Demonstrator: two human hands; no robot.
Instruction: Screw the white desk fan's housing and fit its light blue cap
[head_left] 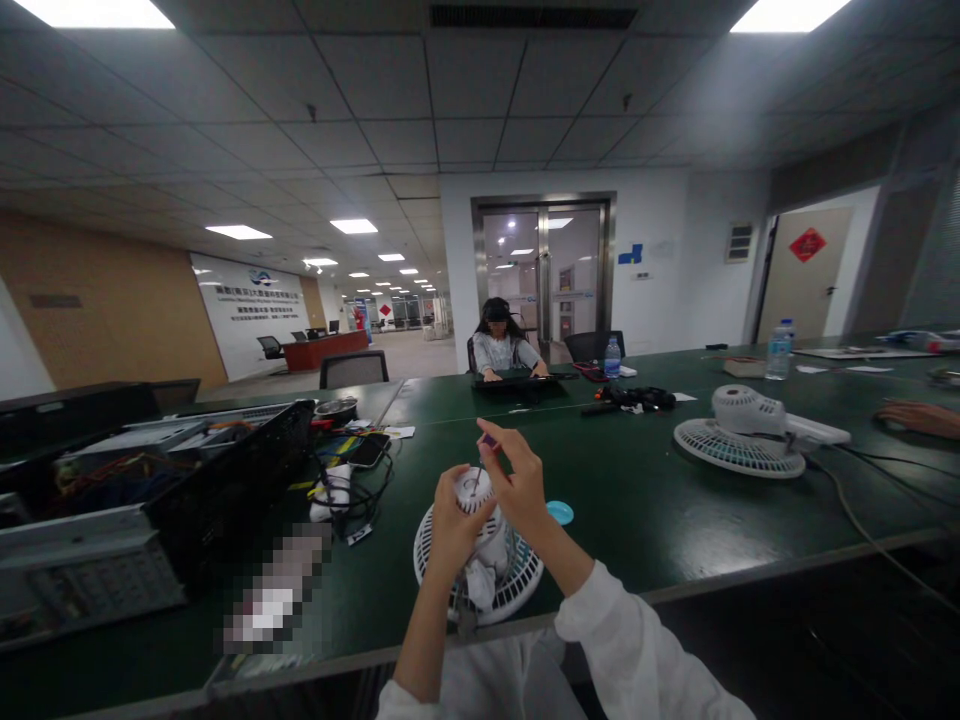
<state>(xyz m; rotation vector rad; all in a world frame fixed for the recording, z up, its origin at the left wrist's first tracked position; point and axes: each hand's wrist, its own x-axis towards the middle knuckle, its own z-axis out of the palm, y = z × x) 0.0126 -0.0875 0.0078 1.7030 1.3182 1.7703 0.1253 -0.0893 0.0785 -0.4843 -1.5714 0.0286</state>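
Note:
A small white fan [480,570] lies face down at the near edge of the dark green table [645,500], its motor housing [474,490] pointing up. My left hand [448,525] is wrapped round the motor housing. My right hand [516,478] pinches a small screwdriver [484,452] with a purple handle, its tip down on the top of the housing. A small blue round cap [560,513] lies on the table just right of my right hand.
An open computer case [97,500] with cables fills the left. A phone [367,451] and wires lie behind the fan. A second white fan [739,432] lies at the right, near another person's hand [919,417]. A seated person [504,345] works at the far side.

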